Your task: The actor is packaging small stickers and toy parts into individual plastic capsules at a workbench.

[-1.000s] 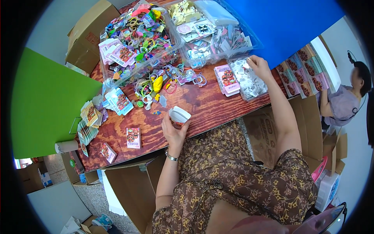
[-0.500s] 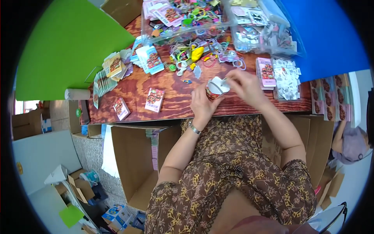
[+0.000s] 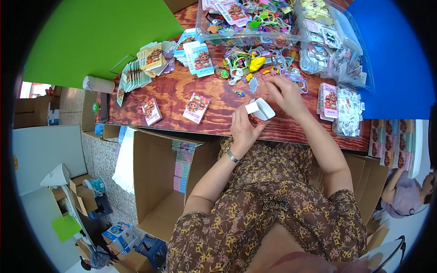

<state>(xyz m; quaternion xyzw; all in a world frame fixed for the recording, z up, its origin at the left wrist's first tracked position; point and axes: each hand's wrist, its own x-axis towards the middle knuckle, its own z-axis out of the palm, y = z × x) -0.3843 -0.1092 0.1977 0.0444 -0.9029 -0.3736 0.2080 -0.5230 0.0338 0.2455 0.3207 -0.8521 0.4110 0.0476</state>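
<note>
In the head view, two small cartons [image 3: 196, 108] [image 3: 151, 112] lie at 9 o'clock of the open box [image 3: 263, 110], printed with red-brown cartoon figures and purplish lettering too small to read surely. The left hand [image 3: 245, 128], its forearm pointing to 1 o'clock, grasps that box upright, mouth up, near the table's edge. At the box's 1 o'clock the right hand [image 3: 287, 96] arches palm-down, curled fingers beside the colourful trinket pile [image 3: 257, 63]; whether they pinch anything, I cannot tell.
</note>
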